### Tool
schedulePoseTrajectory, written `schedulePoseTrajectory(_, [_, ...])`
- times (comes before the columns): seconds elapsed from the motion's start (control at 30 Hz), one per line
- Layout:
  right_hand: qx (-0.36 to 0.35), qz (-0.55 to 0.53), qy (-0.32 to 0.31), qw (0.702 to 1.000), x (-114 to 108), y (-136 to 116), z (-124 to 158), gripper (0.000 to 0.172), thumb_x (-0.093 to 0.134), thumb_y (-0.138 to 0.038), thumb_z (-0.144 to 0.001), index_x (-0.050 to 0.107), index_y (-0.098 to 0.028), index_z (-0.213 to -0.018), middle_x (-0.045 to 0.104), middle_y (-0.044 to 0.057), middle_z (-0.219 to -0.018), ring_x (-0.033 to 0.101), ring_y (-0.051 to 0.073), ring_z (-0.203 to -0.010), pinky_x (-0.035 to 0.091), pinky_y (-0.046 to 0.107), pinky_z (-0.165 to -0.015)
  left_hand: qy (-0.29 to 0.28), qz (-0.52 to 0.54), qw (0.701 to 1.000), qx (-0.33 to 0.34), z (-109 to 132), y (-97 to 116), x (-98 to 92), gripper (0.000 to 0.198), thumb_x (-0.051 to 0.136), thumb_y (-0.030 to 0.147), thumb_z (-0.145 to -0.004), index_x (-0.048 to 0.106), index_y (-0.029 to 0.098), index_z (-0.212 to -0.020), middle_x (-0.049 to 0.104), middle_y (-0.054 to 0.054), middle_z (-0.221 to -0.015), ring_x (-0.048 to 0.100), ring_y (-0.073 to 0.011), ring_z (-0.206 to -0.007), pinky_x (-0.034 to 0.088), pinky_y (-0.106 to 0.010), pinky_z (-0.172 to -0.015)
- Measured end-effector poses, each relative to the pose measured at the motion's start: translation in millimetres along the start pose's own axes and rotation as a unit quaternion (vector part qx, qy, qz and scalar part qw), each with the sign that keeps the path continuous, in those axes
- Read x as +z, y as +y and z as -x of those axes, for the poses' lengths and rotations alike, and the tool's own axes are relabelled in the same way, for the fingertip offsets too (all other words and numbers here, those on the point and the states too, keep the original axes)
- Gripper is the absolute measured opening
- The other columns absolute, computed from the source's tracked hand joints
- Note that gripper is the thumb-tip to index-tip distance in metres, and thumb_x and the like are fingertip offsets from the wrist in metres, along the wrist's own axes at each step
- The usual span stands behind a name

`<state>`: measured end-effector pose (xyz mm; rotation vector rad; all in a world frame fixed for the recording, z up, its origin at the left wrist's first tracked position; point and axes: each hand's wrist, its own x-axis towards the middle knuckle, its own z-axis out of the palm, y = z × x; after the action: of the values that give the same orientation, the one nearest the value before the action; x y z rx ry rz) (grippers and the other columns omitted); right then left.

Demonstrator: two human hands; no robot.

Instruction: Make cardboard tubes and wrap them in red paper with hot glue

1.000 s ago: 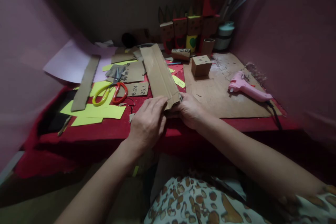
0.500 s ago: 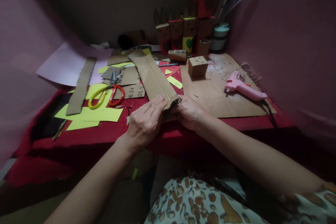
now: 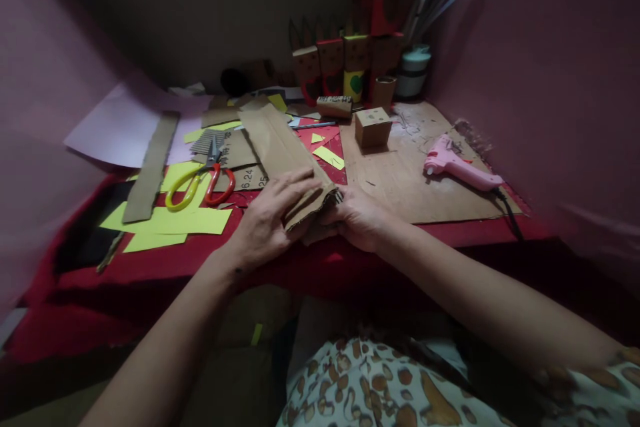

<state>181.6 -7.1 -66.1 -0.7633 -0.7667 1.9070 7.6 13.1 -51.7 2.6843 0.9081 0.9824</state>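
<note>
L hand (image 3: 270,217) & R hand (image 3: 359,217) gripped 1 long brown cardboard strip (image 3: 280,143)! 1 pr yellow-and-red-handled metal scissors (image 3: 212,163) lay near L hand.

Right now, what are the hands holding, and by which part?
The long cardboard strip, by its near end: left hand at the left side, right hand at the right corner.
</note>
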Motion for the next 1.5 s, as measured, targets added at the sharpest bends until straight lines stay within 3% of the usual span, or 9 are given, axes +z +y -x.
schedulePoseTrajectory(0.2, [0.077, -0.037, -0.018, 0.996, -0.7, -11.3, -8.4, 0.037, 0.049, 0.007, -0.053, 0.057, -0.014, -0.081, 0.065, 0.003, -0.070, 0.066, 0.021, -0.076, 0.057, 0.042, -0.079, -0.007, -0.105, 0.979, 0.173, 2.3, -15.5, 11.4, 0.037, 0.050, 0.011, -0.093, 0.054, 0.004, -0.129, 0.058, -0.025, -0.134, 0.049, -0.0289, -0.132, 0.046, -0.046, -0.107])
schedulePoseTrajectory(0.3, [0.069, -0.041, 0.000, 0.997, 0.5, -10.2, -10.7, 0.041, 0.044, 0.008, -0.050, 0.059, -0.013, -0.082, 0.065, 0.004, -0.069, 0.066, 0.021, -0.077, 0.056, 0.039, -0.079, -0.002, -0.138, 0.968, 0.207, 5.8, -16.9, 13.4, 0.039, 0.048, 0.004, -0.091, 0.053, 0.001, -0.129, 0.060, -0.027, -0.130, 0.051, -0.0296, -0.130, 0.047, -0.045, -0.107])
schedulePoseTrajectory(0.7, [0.041, -0.009, -0.010, 0.999, -7.5, -4.6, -6.5, 0.032, 0.048, 0.006, -0.047, 0.053, -0.017, -0.069, 0.056, 0.000, -0.064, 0.060, 0.019, -0.074, 0.050, 0.032, -0.071, 0.020, -0.146, 0.982, 0.118, 1.7, -3.3, 6.9, 0.027, 0.047, 0.015, -0.096, 0.064, 0.009, -0.116, 0.071, -0.015, -0.117, 0.068, -0.0222, -0.108, 0.055, -0.032, -0.095])
schedulePoseTrajectory(0.9, [0.033, 0.004, -0.012, 0.999, -7.5, -3.7, -3.6, 0.032, 0.050, 0.005, -0.048, 0.051, -0.018, -0.070, 0.053, -0.002, -0.062, 0.055, 0.016, -0.067, 0.046, 0.029, -0.065, 0.008, -0.166, 0.983, 0.075, -3.2, 0.1, 1.1, 0.030, 0.042, 0.021, -0.098, 0.069, 0.013, -0.110, 0.076, -0.008, -0.091, 0.071, -0.0165, -0.072, 0.056, -0.025, -0.064])
schedulePoseTrajectory(1.03, [0.038, 0.004, -0.020, 0.999, -8.0, -2.1, -3.3, 0.035, 0.051, 0.005, -0.047, 0.050, -0.018, -0.074, 0.053, -0.003, -0.061, 0.054, 0.015, -0.062, 0.045, 0.027, -0.063, 0.079, -0.151, 0.984, 0.049, -5.0, -1.2, -3.1, 0.032, 0.042, 0.027, -0.098, 0.070, 0.014, -0.092, 0.071, -0.003, -0.067, 0.063, -0.0126, -0.053, 0.048, -0.023, -0.050])
schedulePoseTrajectory(1.13, [0.037, -0.004, -0.026, 0.999, -8.3, -3.7, -2.5, 0.037, 0.051, 0.007, -0.048, 0.052, -0.018, -0.076, 0.054, -0.003, -0.061, 0.054, 0.014, -0.061, 0.045, 0.027, -0.064, 0.091, -0.068, 0.993, -0.011, -4.8, -2.4, -5.1, 0.026, 0.048, 0.029, -0.096, 0.071, 0.018, -0.094, 0.075, -0.002, -0.077, 0.067, -0.0132, -0.061, 0.052, -0.022, -0.058])
schedulePoseTrajectory(1.23, [0.071, -0.019, -0.040, 0.996, -7.4, -8.4, -3.0, 0.035, 0.052, 0.007, -0.051, 0.055, -0.016, -0.077, 0.059, 0.000, -0.065, 0.056, 0.015, -0.064, 0.047, 0.028, -0.067, 0.017, 0.044, 0.997, -0.064, -3.6, -7.4, -5.1, 0.026, 0.055, 0.031, -0.093, 0.068, 0.022, -0.113, 0.076, -0.004, -0.104, 0.071, -0.0176, -0.087, 0.057, -0.026, -0.078])
schedulePoseTrajectory(1.33, [0.103, -0.045, -0.027, 0.993, -5.0, -15.7, -8.4, 0.037, 0.051, 0.007, -0.054, 0.060, -0.014, -0.083, 0.064, 0.003, -0.073, 0.059, 0.018, -0.073, 0.049, 0.032, -0.076, -0.059, 0.032, 0.998, -0.009, -2.0, -17.8, -2.1, 0.039, 0.056, 0.034, -0.092, 0.060, 0.020, -0.128, 0.062, -0.011, -0.133, 0.060, -0.0251, -0.120, 0.051, -0.040, -0.100])
schedulePoseTrajectory(1.5, [0.151, -0.062, 0.005, 0.987, 0.3, -26.9, -25.7, 0.038, 0.054, 0.007, -0.056, 0.063, -0.012, -0.087, 0.067, 0.005, -0.074, 0.061, 0.020, -0.076, 0.050, 0.036, -0.081, -0.019, 0.001, 0.999, 0.041, -0.1, -28.2, 5.5, 0.038, 0.048, 0.029, -0.096, 0.057, 0.020, -0.132, 0.058, -0.011, -0.138, 0.054, -0.0220, -0.128, 0.044, -0.042, -0.109])
